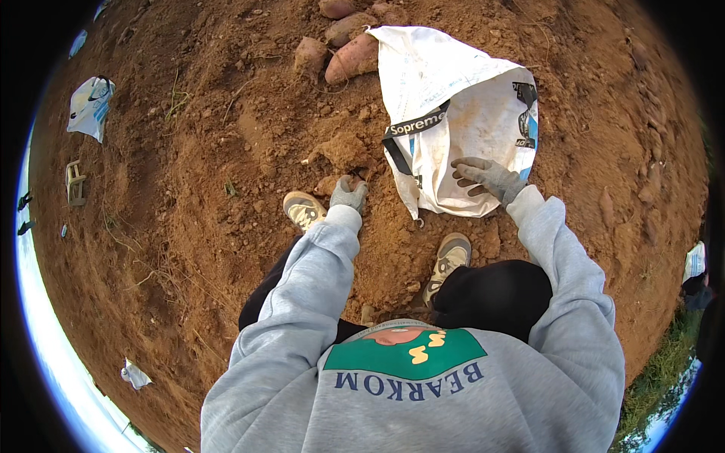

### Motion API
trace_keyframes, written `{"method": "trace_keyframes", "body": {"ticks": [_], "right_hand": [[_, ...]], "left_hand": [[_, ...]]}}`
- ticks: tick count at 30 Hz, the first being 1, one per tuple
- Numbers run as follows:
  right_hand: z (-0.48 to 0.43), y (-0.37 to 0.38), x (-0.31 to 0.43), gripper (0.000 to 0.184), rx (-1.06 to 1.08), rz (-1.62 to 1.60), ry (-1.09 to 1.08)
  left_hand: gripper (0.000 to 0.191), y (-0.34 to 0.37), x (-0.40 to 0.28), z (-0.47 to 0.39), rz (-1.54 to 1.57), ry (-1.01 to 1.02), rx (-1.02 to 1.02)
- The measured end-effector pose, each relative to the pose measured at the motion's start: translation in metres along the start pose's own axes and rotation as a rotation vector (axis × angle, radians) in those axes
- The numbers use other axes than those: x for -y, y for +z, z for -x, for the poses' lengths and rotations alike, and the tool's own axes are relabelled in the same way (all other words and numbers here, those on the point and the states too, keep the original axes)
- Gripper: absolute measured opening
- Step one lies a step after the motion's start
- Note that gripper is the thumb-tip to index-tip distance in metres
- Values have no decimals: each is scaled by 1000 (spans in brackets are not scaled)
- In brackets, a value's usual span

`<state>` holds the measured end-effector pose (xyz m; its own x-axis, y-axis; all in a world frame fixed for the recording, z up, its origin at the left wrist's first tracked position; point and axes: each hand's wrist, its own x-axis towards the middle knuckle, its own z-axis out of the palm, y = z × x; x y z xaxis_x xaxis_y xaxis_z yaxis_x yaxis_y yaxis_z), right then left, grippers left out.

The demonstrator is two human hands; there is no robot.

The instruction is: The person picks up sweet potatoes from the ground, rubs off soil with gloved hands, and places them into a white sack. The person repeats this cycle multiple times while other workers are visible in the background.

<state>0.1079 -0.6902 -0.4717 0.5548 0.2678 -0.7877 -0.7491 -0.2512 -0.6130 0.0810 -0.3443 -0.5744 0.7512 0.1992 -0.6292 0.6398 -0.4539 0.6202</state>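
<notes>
My left hand [349,195], in a grey glove, is down at the soil in front of my left shoe. Its fingers curl around a reddish sweet potato [327,184] that is partly hidden by the glove and loose earth. My right hand [482,178], also gloved, is spread with nothing in it, at the near side of a white woven plastic bag [430,68]. The bag lies with its mouth gaping toward me, and a black printed strap [416,124] crosses its left side. Beyond it, several sweet potatoes [352,58] are heaped on the ground, partly covered by the bag's corner.
My shoes [305,210] stand apart on loose brown soil [226,187]. A small wooden stool [75,182] and another white bag [90,107] are far left. A row of sweet potatoes [651,170] runs along the right. Part of a person [695,291] shows at the right rim.
</notes>
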Motion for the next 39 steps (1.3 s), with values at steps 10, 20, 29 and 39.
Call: {"method": "trace_keyframes", "body": {"ticks": [10,20,29,39], "right_hand": [[15,-25,1,42,-386,-267,-123],[28,-17,-2,43,-385,-259,-83],[18,-51,-18,56,-798,-147,-286],[-5,-52,-28,62,-744,-360,-15]], "left_hand": [[65,-61,61,-84,43,-667,94],[71,-4,71,-82,462,-431,8],[60,15,53,-54,896,-631,-253],[60,-4,82,-84,945,-758,-87]]}}
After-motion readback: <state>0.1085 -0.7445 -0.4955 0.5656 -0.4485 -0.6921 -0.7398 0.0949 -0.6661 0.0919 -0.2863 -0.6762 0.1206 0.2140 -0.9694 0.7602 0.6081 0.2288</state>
